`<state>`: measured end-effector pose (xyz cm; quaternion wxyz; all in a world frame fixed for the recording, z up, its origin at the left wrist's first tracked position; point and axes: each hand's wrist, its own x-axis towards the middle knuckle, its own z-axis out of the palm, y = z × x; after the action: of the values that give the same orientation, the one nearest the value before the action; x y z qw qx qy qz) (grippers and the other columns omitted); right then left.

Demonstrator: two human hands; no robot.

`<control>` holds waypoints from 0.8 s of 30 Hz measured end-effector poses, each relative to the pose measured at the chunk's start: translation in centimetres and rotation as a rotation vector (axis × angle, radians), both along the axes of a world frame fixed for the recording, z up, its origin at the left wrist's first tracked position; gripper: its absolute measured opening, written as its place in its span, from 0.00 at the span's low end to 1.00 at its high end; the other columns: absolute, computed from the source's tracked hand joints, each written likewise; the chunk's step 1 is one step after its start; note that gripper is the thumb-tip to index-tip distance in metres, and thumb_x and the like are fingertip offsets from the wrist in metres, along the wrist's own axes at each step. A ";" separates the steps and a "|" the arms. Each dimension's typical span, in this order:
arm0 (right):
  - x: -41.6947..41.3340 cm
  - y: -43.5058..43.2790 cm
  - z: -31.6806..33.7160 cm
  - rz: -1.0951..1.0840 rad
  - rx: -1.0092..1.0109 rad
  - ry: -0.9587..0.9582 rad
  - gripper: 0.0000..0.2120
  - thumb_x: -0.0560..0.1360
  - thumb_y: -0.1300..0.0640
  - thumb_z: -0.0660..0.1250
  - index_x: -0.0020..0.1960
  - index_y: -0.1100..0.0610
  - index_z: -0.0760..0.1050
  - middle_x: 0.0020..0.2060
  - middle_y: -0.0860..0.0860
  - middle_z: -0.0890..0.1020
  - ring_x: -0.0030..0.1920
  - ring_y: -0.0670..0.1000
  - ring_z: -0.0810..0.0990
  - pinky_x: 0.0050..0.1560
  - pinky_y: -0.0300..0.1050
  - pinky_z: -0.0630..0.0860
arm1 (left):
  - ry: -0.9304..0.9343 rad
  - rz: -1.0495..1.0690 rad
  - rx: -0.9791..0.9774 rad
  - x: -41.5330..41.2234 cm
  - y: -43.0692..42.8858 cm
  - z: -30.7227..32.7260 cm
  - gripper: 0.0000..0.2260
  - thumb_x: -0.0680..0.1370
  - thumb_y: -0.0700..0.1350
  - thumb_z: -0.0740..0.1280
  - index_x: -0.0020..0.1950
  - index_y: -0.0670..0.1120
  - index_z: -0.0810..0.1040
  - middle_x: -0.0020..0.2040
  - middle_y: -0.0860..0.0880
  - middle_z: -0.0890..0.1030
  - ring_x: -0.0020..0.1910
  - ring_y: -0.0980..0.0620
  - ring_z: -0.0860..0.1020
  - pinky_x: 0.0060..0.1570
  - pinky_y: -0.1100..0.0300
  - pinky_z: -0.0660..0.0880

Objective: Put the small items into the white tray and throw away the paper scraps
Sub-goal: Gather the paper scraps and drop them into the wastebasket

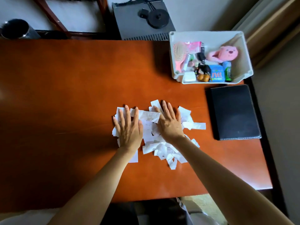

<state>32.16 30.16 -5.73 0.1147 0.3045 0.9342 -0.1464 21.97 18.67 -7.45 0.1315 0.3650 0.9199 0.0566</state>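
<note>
A heap of white paper scraps [150, 127] lies in the middle of the brown table [65, 86]. My left hand [128, 127] rests flat on the heap's left side, fingers spread. My right hand [170, 122] lies flat on the heap's right side, fingers also apart. Neither hand holds anything. At the table's far right corner stands the white tray [243, 51], with several small items in it: a pink plush toy [225, 53], a pink hairbrush [178, 56], a blue packet [216, 73] and a green can [227, 71].
A black notebook [233, 111] lies on the table right of the scraps, in front of the tray. Beyond the far edge stand a grey box [141, 20] with a black cable, a wooden chair frame [53, 17] and a dark cylinder [16, 29] at far left.
</note>
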 end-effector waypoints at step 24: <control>14.7 -2.0 0.0 -0.056 0.097 0.251 0.36 0.70 0.32 0.50 0.71 0.50 0.62 0.70 0.59 0.65 0.64 0.60 0.69 0.58 0.55 0.71 | 0.004 -0.215 0.149 9.2 -2.7 -0.2 0.32 0.75 0.59 0.48 0.77 0.46 0.51 0.78 0.43 0.52 0.77 0.41 0.51 0.73 0.42 0.50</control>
<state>46.90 28.17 -5.69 -0.0221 0.3150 0.9383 -0.1411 31.13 16.01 -7.64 0.1075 0.4705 0.8690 0.1093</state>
